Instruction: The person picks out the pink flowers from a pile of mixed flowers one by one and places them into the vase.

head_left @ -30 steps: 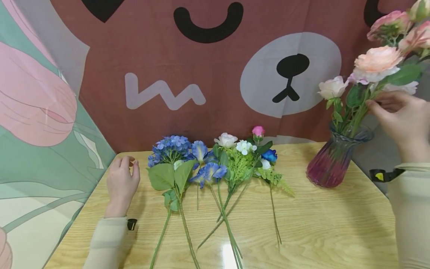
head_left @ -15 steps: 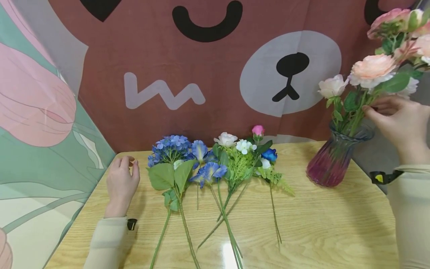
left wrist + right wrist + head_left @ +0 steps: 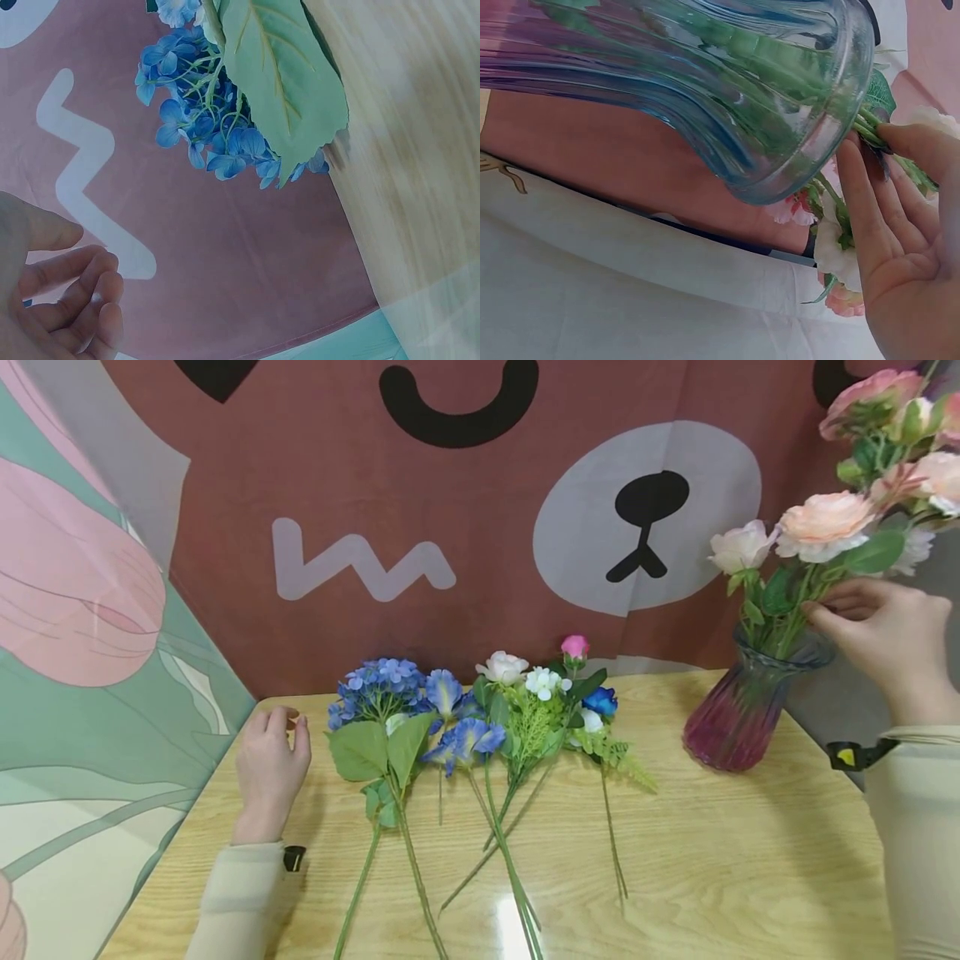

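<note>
Slim green flower stems point(image 3: 793, 625) are right there in the pinch of the right hand point(image 3: 892, 631), thumb against fingers, with a ruffled peach-and-white blossom point(image 3: 828, 525) above and to the hand's left! Just below that grip, also leftward, stands a ribbed clear-glass vase tinted blue to magenta point(image 3: 731, 722); far across, the left hand point(image 3: 272, 772), fingers loosely bent, has a domed blue hydrangea point(image 3: 378, 687) just to its right.
</note>
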`<state>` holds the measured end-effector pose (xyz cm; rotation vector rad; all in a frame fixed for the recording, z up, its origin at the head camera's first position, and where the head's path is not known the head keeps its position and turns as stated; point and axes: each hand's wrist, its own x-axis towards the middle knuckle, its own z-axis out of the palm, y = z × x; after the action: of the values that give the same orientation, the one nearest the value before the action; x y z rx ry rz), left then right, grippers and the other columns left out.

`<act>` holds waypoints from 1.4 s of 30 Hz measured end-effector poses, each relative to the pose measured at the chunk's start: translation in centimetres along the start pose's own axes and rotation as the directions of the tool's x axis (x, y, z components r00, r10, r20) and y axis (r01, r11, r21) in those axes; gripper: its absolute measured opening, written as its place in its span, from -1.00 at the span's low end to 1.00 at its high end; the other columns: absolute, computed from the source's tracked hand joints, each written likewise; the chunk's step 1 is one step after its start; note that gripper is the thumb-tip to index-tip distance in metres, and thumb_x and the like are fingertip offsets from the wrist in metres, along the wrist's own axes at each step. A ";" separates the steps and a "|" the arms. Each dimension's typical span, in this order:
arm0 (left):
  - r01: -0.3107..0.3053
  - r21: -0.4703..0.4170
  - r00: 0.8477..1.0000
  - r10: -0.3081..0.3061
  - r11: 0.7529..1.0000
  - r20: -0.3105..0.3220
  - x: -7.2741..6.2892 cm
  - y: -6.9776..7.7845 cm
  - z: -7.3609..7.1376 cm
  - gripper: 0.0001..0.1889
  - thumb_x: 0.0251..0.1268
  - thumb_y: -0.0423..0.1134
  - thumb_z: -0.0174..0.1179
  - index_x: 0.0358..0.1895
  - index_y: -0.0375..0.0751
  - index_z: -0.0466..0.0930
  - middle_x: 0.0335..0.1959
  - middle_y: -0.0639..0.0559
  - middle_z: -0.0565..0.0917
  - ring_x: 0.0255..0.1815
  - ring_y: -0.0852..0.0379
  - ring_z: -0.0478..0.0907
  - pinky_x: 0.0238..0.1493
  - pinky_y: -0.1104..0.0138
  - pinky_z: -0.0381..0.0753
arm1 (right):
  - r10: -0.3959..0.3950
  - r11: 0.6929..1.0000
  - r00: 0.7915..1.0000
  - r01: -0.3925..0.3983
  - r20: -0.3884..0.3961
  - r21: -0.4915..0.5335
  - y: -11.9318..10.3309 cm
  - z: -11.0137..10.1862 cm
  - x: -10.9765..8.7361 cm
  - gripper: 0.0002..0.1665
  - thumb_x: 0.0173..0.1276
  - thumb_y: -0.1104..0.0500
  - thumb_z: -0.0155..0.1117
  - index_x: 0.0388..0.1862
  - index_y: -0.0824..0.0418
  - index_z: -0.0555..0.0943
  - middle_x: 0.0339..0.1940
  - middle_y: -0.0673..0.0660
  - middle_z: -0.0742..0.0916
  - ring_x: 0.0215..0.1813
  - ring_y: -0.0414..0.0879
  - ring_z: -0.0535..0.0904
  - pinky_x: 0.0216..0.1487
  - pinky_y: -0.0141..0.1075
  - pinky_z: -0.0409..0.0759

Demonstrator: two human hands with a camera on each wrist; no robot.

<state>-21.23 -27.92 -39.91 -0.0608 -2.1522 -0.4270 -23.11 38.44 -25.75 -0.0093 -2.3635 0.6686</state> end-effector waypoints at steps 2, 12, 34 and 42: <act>0.002 -0.002 1.000 -0.002 1.000 0.000 0.0 0.0 0.0 -0.84 0.23 -0.32 0.17 -0.29 -0.41 0.55 -0.41 -0.26 0.57 -0.38 -0.22 0.49 -0.43 -0.02 0.43 | -0.001 1.000 1.000 0.001 0.007 -0.008 0.0 0.0 0.0 -0.57 0.26 0.07 0.19 -0.18 0.47 0.58 -0.67 -0.82 0.25 -0.57 -0.90 0.16 0.30 -0.41 0.12; 0.003 0.000 1.000 -0.003 1.000 0.004 0.2 0.1 -0.1 -0.83 0.23 -0.32 0.17 -0.30 -0.42 0.56 -0.42 -0.27 0.56 -0.39 -0.22 0.48 -0.43 -0.02 0.42 | -0.023 0.999 0.998 0.025 0.051 -0.036 0.2 0.3 -0.1 -0.53 0.25 0.08 0.20 -0.11 0.50 0.54 -0.66 -0.85 0.21 -0.54 -0.94 0.10 0.41 0.08 -0.06; -0.025 -0.007 1.000 0.025 1.000 0.001 0.0 0.1 -0.1 -0.85 0.22 -0.34 0.18 -0.30 -0.42 0.57 -0.43 -0.27 0.56 -0.41 -0.22 0.49 -0.43 -0.01 0.43 | -0.038 0.971 0.987 0.073 0.156 -0.228 0.9 1.3 -0.4 -0.53 0.26 0.02 0.18 -0.25 0.47 0.65 -0.38 0.40 0.72 -0.19 0.39 0.57 -0.03 0.20 0.25; -0.021 -0.002 1.000 0.021 1.000 0.004 0.0 0.0 -0.1 -0.85 0.22 -0.34 0.18 -0.30 -0.42 0.57 -0.43 -0.27 0.56 -0.41 -0.21 0.48 -0.45 0.00 0.43 | -0.073 0.967 0.985 0.108 0.154 -0.231 1.0 1.4 -0.3 -0.55 0.25 0.01 0.23 -0.33 0.44 0.69 -0.41 0.39 0.73 -0.28 0.34 0.59 -0.13 0.18 0.25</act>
<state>-21.20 -27.98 -39.87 -0.0857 -2.1530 -0.4170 -23.87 38.58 -27.32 0.0430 -2.5543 0.3478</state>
